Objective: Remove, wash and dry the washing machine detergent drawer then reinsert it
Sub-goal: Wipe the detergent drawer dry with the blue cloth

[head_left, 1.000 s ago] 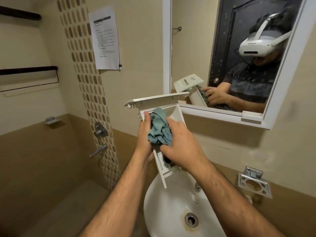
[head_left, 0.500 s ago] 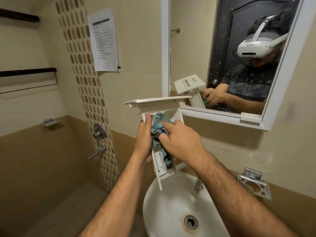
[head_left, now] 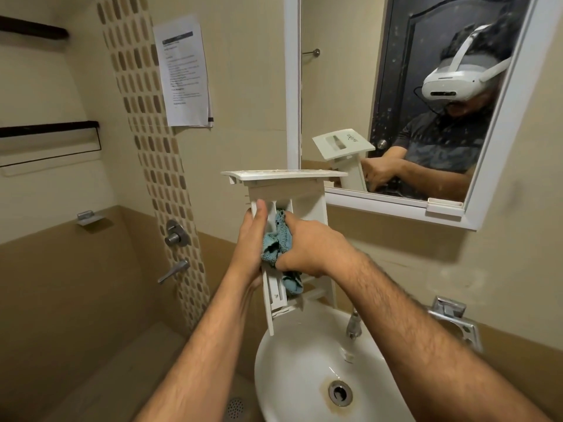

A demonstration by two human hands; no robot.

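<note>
Fingers (head_left: 292,222) around cloth (head_left: 278,239) in drawer (head_left: 307,205)

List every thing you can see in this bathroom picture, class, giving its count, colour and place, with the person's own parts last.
detergent drawer: one, white, held upright above the basin, front panel on top
cloth: one, blue-green, pressed into the drawer
basin: one, white, bottom centre, drain in its bowl
basin tap: one, metal, at the basin's back rim
mirror: one, white frame, on the wall upper right
printed sheet: one, white, on the wall left of the mirror
shower valve: one, metal, on the tiled strip
spout: one, metal, below the valve
shelves: two, dark, upper left
left hand: one, grip on the drawer's left side
right hand: one, grip on the cloth
</note>
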